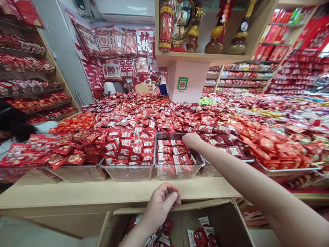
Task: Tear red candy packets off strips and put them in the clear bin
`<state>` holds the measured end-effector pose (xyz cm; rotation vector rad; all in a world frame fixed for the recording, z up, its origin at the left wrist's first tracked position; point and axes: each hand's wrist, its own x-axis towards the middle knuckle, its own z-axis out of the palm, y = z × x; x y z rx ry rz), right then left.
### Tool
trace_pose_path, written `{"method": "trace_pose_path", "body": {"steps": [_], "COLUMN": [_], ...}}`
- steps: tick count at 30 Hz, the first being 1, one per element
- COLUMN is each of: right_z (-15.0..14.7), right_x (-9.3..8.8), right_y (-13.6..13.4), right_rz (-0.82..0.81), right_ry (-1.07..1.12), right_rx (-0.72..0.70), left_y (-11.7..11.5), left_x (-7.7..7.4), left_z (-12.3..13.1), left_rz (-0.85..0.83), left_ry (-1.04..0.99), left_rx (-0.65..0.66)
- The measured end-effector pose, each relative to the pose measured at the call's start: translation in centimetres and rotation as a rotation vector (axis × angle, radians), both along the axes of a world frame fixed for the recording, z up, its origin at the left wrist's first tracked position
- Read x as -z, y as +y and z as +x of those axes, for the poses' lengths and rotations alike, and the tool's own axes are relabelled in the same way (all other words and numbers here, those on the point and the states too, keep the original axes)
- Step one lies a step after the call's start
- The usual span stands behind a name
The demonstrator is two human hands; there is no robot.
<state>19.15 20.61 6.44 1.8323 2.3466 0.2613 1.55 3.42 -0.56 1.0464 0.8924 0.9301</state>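
Note:
My right hand reaches over the far right part of a clear plastic bin. Its fingers look curled and mostly hidden, so what they hold does not show. Inside this bin, red-and-white snack packets lie in neat rows. Nearer to me, my left hand hovers above an open cardboard box, thumb against its bent fingers. A small orange bit shows at the fingertips; I cannot tell what it is. More red-and-white packets lie at the bottom of the box.
Bins heaped with red packets stand on both sides along the wooden counter. Orange-red packets pile up at right. A shelf box on a white pillar overhangs the heaps. A person's dark-haired head is at left.

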Motion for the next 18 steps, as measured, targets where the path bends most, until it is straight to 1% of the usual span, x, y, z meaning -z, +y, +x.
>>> {"method": "trace_pose_path", "body": {"steps": [4, 9, 18], "right_z": [0.37, 0.72, 0.30], "right_x": [0.08, 0.33, 0.55], "right_y": [-0.08, -0.06, 0.32], "right_rz": [0.002, 0.031, 0.061], "right_ry": [-0.006, -0.014, -0.023], "right_rx": [-0.019, -0.005, 0.004], "left_y": [0.06, 0.09, 0.23], "left_x": [0.04, 0.06, 0.09], "left_z": [0.02, 0.03, 0.06], "left_rz": [0.017, 0.021, 0.019], "left_ry": [0.014, 0.000, -0.018], "left_rx": [0.004, 0.009, 0.003]}}
